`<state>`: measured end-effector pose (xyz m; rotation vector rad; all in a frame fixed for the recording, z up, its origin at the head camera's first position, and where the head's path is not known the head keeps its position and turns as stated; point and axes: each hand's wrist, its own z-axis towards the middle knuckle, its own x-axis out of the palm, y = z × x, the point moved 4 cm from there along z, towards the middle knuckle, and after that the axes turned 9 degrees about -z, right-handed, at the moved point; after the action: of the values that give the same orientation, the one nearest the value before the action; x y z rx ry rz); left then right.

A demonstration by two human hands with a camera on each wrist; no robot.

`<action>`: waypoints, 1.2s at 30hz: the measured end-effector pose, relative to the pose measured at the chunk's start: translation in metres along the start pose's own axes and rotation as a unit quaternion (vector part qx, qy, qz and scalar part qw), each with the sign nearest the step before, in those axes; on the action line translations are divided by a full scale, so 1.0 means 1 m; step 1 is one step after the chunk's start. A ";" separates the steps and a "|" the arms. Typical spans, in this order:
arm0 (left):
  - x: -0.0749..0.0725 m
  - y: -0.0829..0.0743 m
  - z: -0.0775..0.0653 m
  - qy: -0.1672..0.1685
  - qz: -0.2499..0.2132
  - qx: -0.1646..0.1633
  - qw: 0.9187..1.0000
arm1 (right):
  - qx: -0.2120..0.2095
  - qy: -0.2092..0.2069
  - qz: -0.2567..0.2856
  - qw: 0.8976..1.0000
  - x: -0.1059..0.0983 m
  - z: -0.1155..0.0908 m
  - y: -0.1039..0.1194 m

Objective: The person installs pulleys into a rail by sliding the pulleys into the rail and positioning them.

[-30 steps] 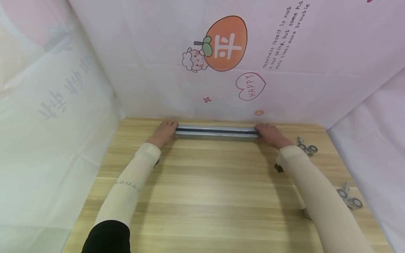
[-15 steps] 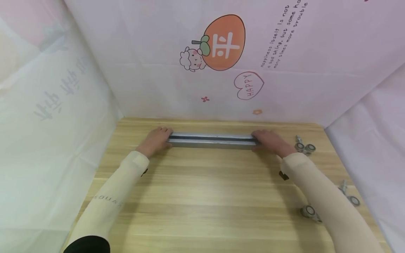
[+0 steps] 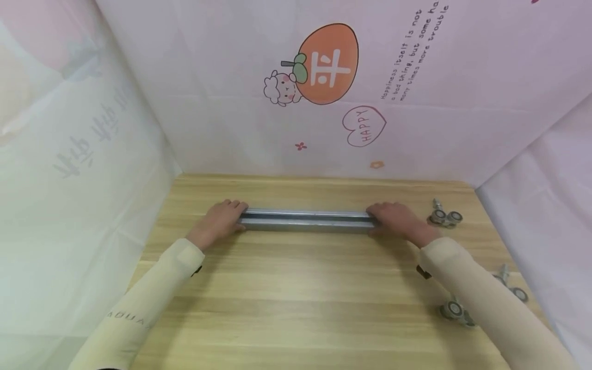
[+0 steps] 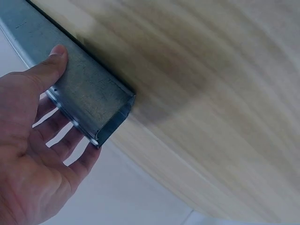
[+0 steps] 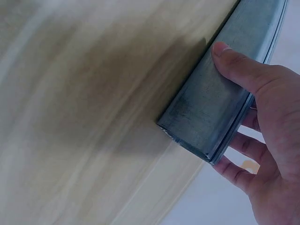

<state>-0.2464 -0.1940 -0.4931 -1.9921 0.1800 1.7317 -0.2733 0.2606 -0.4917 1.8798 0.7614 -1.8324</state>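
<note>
A grey metal channel rail lies crosswise over the wooden table, its slotted side facing up. My left hand grips its left end, thumb on the near side and fingers round the far side. At the other end my right hand holds it the same way. In the left wrist view the rail's hollow end shows past the fingertips. The thumb of the right hand presses the flat side wall of the rail in the right wrist view.
Roller pieces with bolts lie along the table's right side: one set beyond the right hand, another beside the right forearm, a third partly behind that sleeve. White printed sheets stand around the wooden tabletop.
Both hands have drawn the rail from the table's back edge toward the person. The left hand has also shifted a little left. The roller pieces have stayed in place.
</note>
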 end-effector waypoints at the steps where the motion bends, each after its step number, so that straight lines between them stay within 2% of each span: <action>1: 0.000 -0.001 -0.003 -0.001 0.003 0.003 1.000 | 0.000 0.002 -0.003 1.000 -0.001 -0.001 0.002; 10: 0.004 -0.002 -0.027 -0.011 0.024 0.022 0.999 | -0.014 0.000 -0.005 1.000 -0.006 -0.017 0.024; 18: 0.009 -0.008 -0.044 -0.012 0.030 0.030 0.999 | -0.016 0.003 -0.011 1.000 0.000 -0.030 0.034; 28: 0.005 -0.013 -0.060 -0.034 0.028 0.042 0.998 | -0.033 -0.035 -0.004 0.999 0.000 -0.044 0.045; 36: 0.004 -0.015 -0.066 -0.042 0.013 0.041 0.998 | -0.042 -0.052 -0.010 0.998 -0.002 -0.048 0.049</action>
<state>-0.1809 -0.2096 -0.4881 -1.8635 0.2454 1.7906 -0.2049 0.2527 -0.4915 1.7158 0.8098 -1.8646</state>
